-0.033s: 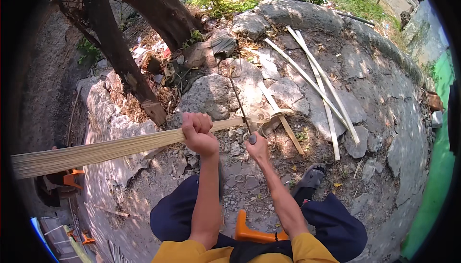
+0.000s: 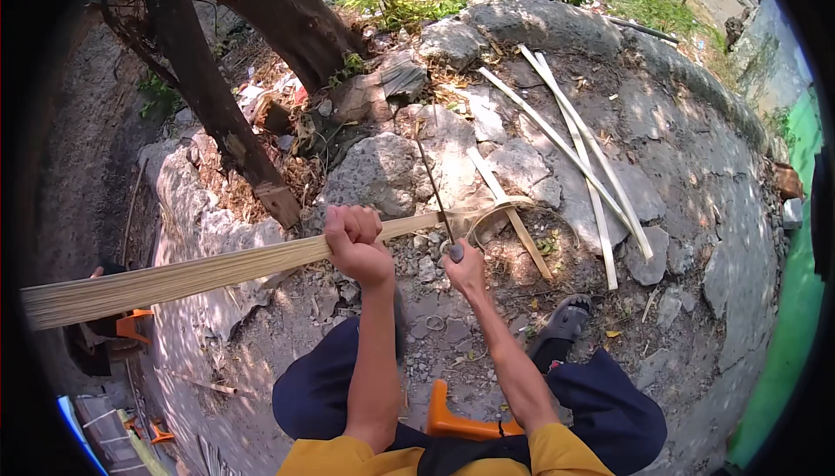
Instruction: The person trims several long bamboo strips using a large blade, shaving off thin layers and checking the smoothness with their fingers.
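A long pale strip of bamboo or wood [image 2: 174, 279], lined along its length, runs from the left rim to the middle. My left hand [image 2: 358, 246] is closed in a fist around it near its narrower right part. My right hand [image 2: 467, 269] grips the handle of a long, narrow knife [image 2: 431, 176]. The dark blade points away from me and crosses the strip's right part, touching or very near it. Just right of the blade, thin pale shavings [image 2: 487, 213] curl over a flat wooden stick [image 2: 520, 231] on the ground. My right fingers partly hide the handle.
Several pale slats [image 2: 570, 150] lie crossed at the right. Broken concrete slabs [image 2: 374, 172] and a leaning tree trunk [image 2: 200, 85] stand ahead. Between my legs is an orange plastic piece [image 2: 461, 419]. A person's hand [image 2: 97, 272] shows at the far left, beyond the strip.
The strip and my left hand have shifted slightly to the left. The curled shavings right of the blade have changed shape. My right hand and knife have hardly moved.
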The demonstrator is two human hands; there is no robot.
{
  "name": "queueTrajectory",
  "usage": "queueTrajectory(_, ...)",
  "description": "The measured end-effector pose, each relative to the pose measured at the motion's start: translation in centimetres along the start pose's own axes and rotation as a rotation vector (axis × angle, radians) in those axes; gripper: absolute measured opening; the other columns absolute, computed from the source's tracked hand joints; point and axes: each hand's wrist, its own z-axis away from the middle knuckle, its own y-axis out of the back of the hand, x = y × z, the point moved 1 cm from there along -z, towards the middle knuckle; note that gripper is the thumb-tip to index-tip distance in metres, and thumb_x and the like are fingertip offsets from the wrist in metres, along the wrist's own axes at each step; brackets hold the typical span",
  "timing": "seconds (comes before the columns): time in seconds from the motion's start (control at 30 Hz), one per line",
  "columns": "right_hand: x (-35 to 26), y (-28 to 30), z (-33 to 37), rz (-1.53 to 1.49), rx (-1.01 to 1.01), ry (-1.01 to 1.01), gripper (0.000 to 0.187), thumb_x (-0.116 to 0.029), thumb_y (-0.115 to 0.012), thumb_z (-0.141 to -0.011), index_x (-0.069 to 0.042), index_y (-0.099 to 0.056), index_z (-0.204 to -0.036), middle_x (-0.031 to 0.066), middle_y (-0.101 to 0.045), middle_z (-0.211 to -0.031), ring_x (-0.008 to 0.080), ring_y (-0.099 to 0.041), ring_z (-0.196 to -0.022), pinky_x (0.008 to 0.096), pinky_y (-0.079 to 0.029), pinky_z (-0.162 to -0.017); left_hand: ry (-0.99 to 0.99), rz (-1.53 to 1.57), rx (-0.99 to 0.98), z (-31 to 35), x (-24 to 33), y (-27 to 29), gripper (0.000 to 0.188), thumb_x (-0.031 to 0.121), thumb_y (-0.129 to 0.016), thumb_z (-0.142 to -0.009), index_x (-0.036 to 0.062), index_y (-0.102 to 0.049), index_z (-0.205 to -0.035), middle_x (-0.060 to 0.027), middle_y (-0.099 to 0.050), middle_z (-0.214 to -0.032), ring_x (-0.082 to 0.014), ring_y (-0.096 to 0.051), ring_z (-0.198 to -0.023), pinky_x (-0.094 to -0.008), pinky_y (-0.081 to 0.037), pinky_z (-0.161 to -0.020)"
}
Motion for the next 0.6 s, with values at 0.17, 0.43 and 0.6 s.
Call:
queueTrajectory(0.17,-3.5,-0.6,0.8,-0.133,-0.077,-0.042,0.026,-0.017,-0.069,-0.076,0.002,-0.053,-0.082,0.0191,-0.056,-0.062,0.0344,-0.056,-0.057,0.0445,-0.048,-0.060,-0.053,-0.018,-0.015,1.1,0.2,0.1,0.051,0.031,-0.040,-0.107,0.0155,-0.022,-0.062,0.0044,-0.017,-0.053,-0.0088,-0.010,-0.048,-0.0304,-0.014,-0.048)
queueTrajectory(0.43,2.4,0.1,-0.9,-0.030,-0.065,-0.149,0.025,-0.018,-0.068,-0.074,0.002,-0.059,-0.085,0.0165,-0.061,-0.068,0.0282,-0.059,-0.063,0.0414,-0.048,-0.064,-0.035,0.005,0.009,0.7,-0.3,0.8,0.051,0.032,-0.041,-0.106,0.0166,-0.022,-0.062,0.0049,-0.015,-0.052,-0.0089,-0.010,-0.048,-0.0302,-0.014,-0.048)
queueTrajectory(0.6,-3.0,-0.8,0.8,-0.194,-0.142,-0.053,0.027,-0.019,-0.071,-0.075,0.002,-0.059,-0.088,0.0189,-0.062,-0.069,0.0316,-0.061,-0.062,0.0427,-0.049,-0.064,-0.053,-0.029,0.029,0.8,0.2,0.6,0.051,0.033,-0.041,-0.106,0.0166,-0.022,-0.062,0.0046,-0.016,-0.052,-0.0089,-0.010,-0.047,-0.0300,-0.015,-0.048)
